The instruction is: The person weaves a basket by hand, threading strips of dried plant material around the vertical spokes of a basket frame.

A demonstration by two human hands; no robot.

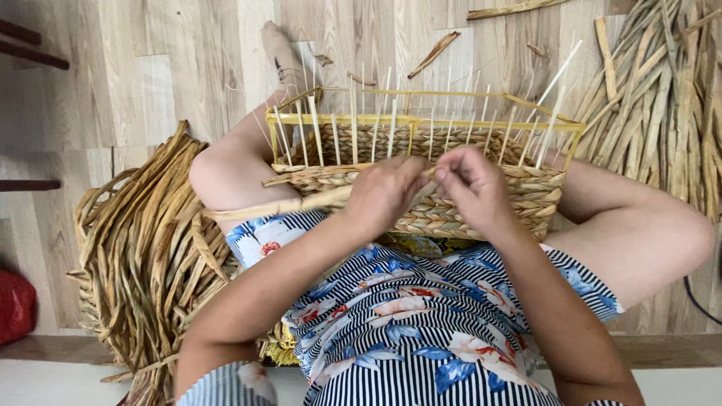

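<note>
Straw-coloured, half woven basket (451, 188) resting on the lap, between two bent bare knees, over a striped dress with blue and pink flowers (406, 331). Thin pale upright sticks (353, 131) rising from the near wall of the basket, held inside a yellow frame (421, 120) along the top edge. Left hand (383, 194) against the near wall, fingers curled round a flat dried strand (286, 204) running out to the left across the left knee. Right hand (475, 188) just beside it, touching it at the fingertips, thumb and fingers pinching the same strand close to the uprights. Both grips closed on the strand, neither hand slack. Heaped dried strands in a loose bundle (147, 263) on the wooden floor (173, 68) at the left, touching the left thigh. Second pile of flat dried leaves (662, 98) at the upper right, near the basket's far corner. Few stray scraps (436, 51) on the floor beyond the basket. Red object (15, 304) at the far left edge, only partly in view, kind not clear.
</note>
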